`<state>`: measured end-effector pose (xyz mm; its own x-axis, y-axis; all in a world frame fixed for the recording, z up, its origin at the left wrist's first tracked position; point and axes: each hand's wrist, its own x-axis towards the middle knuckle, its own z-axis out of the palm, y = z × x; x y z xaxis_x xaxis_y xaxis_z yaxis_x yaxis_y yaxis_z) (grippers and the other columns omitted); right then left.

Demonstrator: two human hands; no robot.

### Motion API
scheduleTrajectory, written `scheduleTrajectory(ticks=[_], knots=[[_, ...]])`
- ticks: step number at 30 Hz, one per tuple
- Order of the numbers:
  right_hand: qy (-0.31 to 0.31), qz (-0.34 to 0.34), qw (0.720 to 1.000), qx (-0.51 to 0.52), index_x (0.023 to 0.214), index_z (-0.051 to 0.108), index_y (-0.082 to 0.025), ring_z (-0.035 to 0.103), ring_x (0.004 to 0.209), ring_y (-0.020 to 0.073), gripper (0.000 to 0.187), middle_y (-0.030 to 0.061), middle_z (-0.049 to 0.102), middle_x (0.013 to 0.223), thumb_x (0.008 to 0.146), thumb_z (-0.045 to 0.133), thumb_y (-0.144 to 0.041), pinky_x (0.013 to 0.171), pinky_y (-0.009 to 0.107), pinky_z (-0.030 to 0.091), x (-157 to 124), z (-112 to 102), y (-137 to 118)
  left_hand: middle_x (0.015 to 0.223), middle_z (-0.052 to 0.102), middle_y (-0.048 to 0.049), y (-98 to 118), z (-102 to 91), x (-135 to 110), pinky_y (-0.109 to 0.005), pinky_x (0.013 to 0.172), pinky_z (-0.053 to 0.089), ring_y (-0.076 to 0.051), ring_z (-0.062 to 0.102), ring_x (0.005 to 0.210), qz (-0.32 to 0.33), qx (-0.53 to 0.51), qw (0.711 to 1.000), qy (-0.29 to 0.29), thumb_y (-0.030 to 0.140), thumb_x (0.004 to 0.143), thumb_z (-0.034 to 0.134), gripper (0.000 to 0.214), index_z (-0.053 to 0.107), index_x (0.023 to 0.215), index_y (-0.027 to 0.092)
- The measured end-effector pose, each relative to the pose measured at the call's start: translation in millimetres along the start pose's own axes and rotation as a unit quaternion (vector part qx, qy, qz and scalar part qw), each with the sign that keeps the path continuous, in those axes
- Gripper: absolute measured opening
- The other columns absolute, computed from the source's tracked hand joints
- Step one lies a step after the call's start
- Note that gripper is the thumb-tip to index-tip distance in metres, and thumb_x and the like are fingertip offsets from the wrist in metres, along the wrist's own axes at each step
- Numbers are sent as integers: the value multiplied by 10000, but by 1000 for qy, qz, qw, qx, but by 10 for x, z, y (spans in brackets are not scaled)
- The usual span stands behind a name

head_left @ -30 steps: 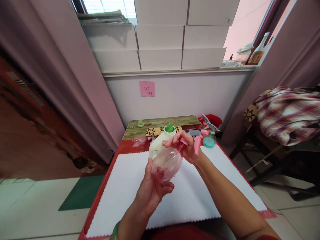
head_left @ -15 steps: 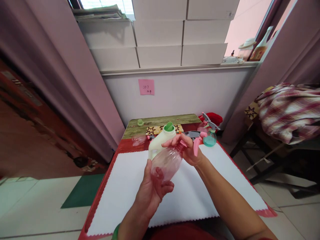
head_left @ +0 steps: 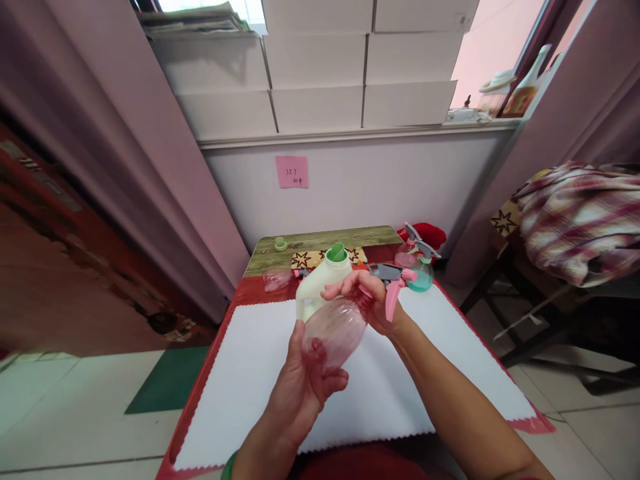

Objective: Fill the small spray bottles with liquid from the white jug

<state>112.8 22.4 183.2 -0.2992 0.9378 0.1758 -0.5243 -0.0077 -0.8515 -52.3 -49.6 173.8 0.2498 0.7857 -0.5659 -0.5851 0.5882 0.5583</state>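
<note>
A clear pink spray bottle is held tilted above the table, its grey and pink trigger head pointing up and to the right. My left hand wraps round the bottle's base, and its fingers show through the plastic. At the neck, my right hand is closed around the pink collar, with its fingers bent over the top. Right behind the spray bottle stands a pale jug with its handle to the left. The jug's mouth is uncapped and shows a green inner spout.
A green cap lies at the back left, near another pink bottle on its side. Two more spray bottles stand at the back right. A white scalloped cloth covers much of the red table. Plaid fabric is piled at right.
The trigger head has turned slightly about the neck under my right fingers and shifted a little right. My left hand keeps its hold on the bottle's base.
</note>
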Motion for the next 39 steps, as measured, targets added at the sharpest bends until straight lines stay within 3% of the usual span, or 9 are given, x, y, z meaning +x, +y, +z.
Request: scheduleTrajectory(ticks=[10,17,30,32,35,37,39], knots=[[16,-17,1000,10,693,696,-247,719,988,309,439,66,778,796,775,667,-677,957,474,519,-6,-13,-2,724,670,-18,12,20,-31,-267,449,570,-171,648,487,19,5,999,-31,604,890,616,546,592,1224,173],[13,26,999,41,684,712,-236,708,1063,335,458,75,763,743,779,677,-683,1006,501,502,10,-79,0,782,702,-47,-1,47,-11,-268,463,575,-168,653,498,26,15,999,-23,588,927,564,540,571,1269,170],[13,-9,1000,7,748,725,-249,702,1029,332,419,86,778,857,817,640,-653,995,513,506,-16,-18,78,782,678,-50,-39,40,2,-290,449,559,-181,648,498,19,25,999,-13,616,907,570,576,586,1254,157],[20,-13,1000,19,736,722,-248,706,1030,325,399,83,780,836,832,628,-624,998,502,504,-18,-1,108,829,687,-70,-81,51,4,-287,426,535,-186,649,515,51,37,998,-13,626,897,576,597,588,1260,153],[60,-18,997,50,732,706,-253,713,1029,329,363,66,784,821,833,639,-596,975,499,519,-9,40,149,887,683,-60,-179,75,19,-264,388,473,-170,629,527,161,47,986,2,598,836,680,565,595,1209,183],[102,-23,991,78,719,690,-257,717,1031,332,366,58,786,806,833,645,-602,969,497,525,4,66,167,919,675,-30,-239,71,43,-252,434,485,-163,636,585,276,63,959,29,448,728,836,553,579,1161,219],[135,-19,985,110,700,677,-260,724,1013,327,369,56,786,791,832,649,-604,965,488,531,14,81,175,1050,674,-27,-260,29,73,-270,598,561,-196,684,784,392,95,913,54,196,536,949,713,567,1136,253]])
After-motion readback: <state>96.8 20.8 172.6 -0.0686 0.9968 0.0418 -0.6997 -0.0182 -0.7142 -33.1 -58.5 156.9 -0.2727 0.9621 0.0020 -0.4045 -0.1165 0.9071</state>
